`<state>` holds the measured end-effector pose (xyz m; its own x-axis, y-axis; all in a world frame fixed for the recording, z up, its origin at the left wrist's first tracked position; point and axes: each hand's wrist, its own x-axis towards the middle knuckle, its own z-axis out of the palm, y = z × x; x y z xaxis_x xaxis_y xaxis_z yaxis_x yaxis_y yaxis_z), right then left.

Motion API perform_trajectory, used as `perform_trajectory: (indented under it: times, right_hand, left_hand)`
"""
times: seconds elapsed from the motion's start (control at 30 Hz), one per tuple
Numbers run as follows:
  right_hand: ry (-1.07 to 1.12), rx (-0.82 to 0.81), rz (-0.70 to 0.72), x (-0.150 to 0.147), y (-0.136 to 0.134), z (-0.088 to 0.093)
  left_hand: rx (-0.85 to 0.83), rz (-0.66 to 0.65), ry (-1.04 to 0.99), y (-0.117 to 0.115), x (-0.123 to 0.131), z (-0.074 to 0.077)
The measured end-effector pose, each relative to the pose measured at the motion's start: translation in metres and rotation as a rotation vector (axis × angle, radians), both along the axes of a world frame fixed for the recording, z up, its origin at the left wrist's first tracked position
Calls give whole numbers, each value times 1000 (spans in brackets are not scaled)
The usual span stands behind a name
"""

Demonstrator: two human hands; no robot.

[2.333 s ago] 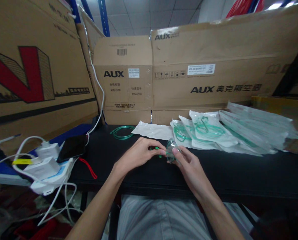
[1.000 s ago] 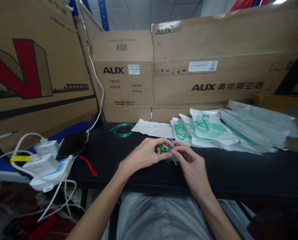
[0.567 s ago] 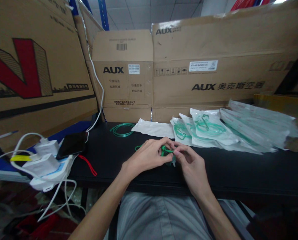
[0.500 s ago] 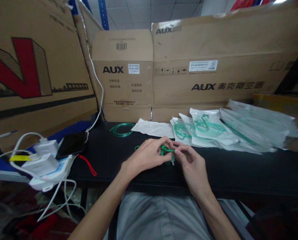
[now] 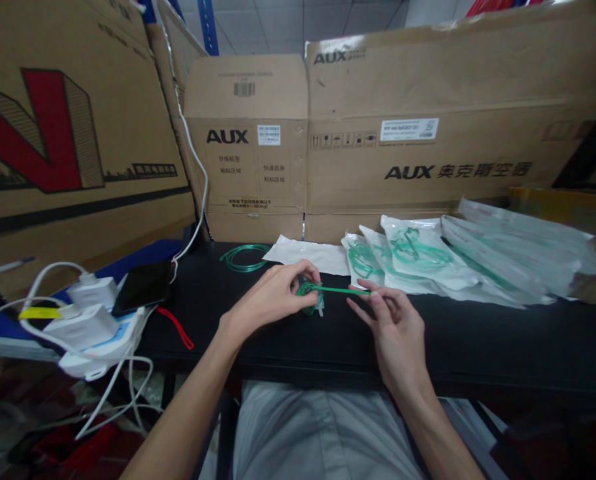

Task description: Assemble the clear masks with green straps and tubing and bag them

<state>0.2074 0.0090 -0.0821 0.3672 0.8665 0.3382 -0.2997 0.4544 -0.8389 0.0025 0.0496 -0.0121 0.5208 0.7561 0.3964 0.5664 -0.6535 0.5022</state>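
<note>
My left hand (image 5: 273,293), its fingers curled, grips a clear green plastic piece (image 5: 307,303) above the black table; much of it is hidden by the fingers, so its exact kind cannot be told. A narrow green strap (image 5: 341,289) runs from this piece to my right hand (image 5: 395,323), stretched straight between the two. Thumb and forefinger of my right hand pinch the strap's far end, with the other fingers partly spread. Behind my left hand lies a coil of clear green tubing (image 5: 245,269), beside a flat white pouch (image 5: 305,254).
Several clear-and-white bags with green tubing (image 5: 421,253) overlap at the back right of the black table (image 5: 498,340). Cardboard boxes (image 5: 255,160) wall off the back and left. A phone (image 5: 143,287), white chargers (image 5: 81,328) and loose cables crowd the left end.
My hands have moved apart, the left leftward and the right slightly rightward. The green strap, bunched between the fingers before, is now drawn out straight.
</note>
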Motion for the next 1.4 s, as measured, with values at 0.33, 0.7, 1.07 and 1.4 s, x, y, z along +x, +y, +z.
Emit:
perform_trajectory:
  times: [0.33, 0.7, 1.07, 1.4]
  right_hand:
    - [-153, -99, 176, -3, 1, 2]
    - [-204, -121, 71, -3, -2, 6]
    - [-176, -112, 33, -1, 1, 3]
    - [-170, -122, 46, 0, 1, 3]
  left_hand:
    - [-107, -181, -130, 0, 6, -2]
    - [-144, -140, -257, 1, 11, -2]
    - [80, 162, 118, 27, -18, -22]
    - [-208, 217, 170, 21, -48, -8]
